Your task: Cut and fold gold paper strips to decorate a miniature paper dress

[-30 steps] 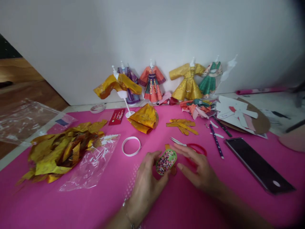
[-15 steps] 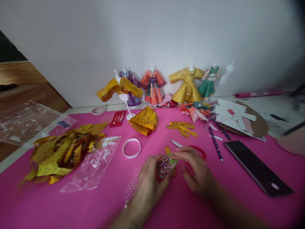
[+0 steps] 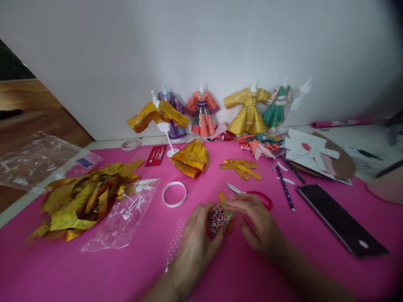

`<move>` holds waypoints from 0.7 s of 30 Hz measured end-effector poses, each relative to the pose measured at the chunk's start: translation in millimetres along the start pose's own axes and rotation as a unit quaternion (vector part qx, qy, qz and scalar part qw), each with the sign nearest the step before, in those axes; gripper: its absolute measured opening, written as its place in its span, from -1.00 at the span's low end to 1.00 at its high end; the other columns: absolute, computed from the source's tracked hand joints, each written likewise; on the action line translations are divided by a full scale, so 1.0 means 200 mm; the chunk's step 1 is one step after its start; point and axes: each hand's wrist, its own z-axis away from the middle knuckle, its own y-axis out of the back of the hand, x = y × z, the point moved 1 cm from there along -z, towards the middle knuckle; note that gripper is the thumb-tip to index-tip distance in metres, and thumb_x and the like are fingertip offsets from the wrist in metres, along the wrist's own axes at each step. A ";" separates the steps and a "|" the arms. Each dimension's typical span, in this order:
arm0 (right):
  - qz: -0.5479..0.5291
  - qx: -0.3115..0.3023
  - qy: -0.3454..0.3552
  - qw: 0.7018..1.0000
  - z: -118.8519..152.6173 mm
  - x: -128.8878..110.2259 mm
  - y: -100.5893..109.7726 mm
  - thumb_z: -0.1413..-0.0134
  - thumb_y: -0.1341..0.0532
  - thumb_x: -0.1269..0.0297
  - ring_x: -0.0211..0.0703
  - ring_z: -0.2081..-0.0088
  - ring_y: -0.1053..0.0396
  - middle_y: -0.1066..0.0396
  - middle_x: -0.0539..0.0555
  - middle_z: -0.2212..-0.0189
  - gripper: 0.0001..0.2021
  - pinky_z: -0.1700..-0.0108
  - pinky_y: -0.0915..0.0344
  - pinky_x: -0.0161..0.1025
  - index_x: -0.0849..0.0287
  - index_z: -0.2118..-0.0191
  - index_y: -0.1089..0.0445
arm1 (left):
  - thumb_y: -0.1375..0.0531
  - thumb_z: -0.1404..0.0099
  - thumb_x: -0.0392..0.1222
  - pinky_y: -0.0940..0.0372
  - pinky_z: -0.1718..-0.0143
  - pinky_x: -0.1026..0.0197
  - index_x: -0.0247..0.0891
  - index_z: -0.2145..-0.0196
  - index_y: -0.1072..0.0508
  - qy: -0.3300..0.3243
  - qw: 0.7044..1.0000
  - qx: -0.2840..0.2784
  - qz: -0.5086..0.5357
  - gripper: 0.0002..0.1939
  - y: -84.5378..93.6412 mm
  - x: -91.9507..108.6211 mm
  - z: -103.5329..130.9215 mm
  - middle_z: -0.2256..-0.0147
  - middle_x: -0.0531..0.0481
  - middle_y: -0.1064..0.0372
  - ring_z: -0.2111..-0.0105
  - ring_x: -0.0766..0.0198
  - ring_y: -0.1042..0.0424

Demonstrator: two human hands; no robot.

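My left hand [image 3: 195,241] has its fingers and thumb around a small green-edged container of tiny multicoloured beads [image 3: 218,219]. My right hand [image 3: 261,226] reaches over the container's right edge with its fingertips, the thumb held apart from the fingers. Whether those fingertips touch any bead cannot be made out. A golden-yellow fabric strip [image 3: 222,196] pokes out behind the container, partly covered by it. Just beyond my right hand lie scissors [image 3: 234,188] with red handles, partly under its fingers. A white ring of tape [image 3: 174,205] lies to the left.
Yellow fabric scraps [image 3: 85,197] and a clear plastic bag [image 3: 116,230] cover the left side. Small dressed mannequins [image 3: 202,113] stand along the wall. Yellow strips [image 3: 241,168], a folded yellow skirt piece [image 3: 192,159], a dotted pen [image 3: 285,188] and a phone [image 3: 340,220] lie around.
My right fingers have shifted slightly at the container's edge, and more of the scissors' red handle shows. The left hand keeps its hold on the container.
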 end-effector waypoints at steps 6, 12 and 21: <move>-0.015 0.011 -0.013 1.000 0.01 0.02 0.00 -0.22 -0.02 0.53 -0.13 -0.04 -0.34 -0.50 0.07 0.06 -0.64 -0.12 -0.26 -0.14 0.17 -0.06 -0.36 | -0.26 -0.26 -0.31 -0.41 0.12 -0.03 -0.04 -0.10 -0.21 -0.004 1.000 0.002 -0.006 -0.49 -0.01 -0.01 0.00 0.11 -0.02 -0.42 0.13 0.10 -0.48; -0.017 0.041 -0.034 0.998 0.02 0.04 0.01 -0.20 -0.05 0.56 -0.11 -0.01 -0.34 -0.52 0.06 0.13 -0.67 -0.09 -0.25 -0.09 0.15 -0.02 -0.33 | -0.26 -0.23 -0.33 -0.42 0.14 -0.01 -0.06 -0.08 -0.24 -0.004 1.000 0.009 -0.016 -0.50 0.00 0.00 -0.01 0.13 -0.03 -0.43 0.15 0.10 -0.49; -0.036 0.024 -0.013 0.999 0.01 0.02 0.00 -0.18 -0.04 0.55 -0.10 0.05 -0.37 -0.51 0.07 0.14 -0.67 -0.05 -0.28 -0.05 0.16 0.04 -0.43 | -0.28 -0.23 -0.32 -0.42 0.13 0.01 -0.08 -0.09 -0.23 -0.003 1.000 0.008 -0.011 -0.49 0.00 -0.01 -0.01 0.13 -0.03 -0.44 0.15 0.12 -0.50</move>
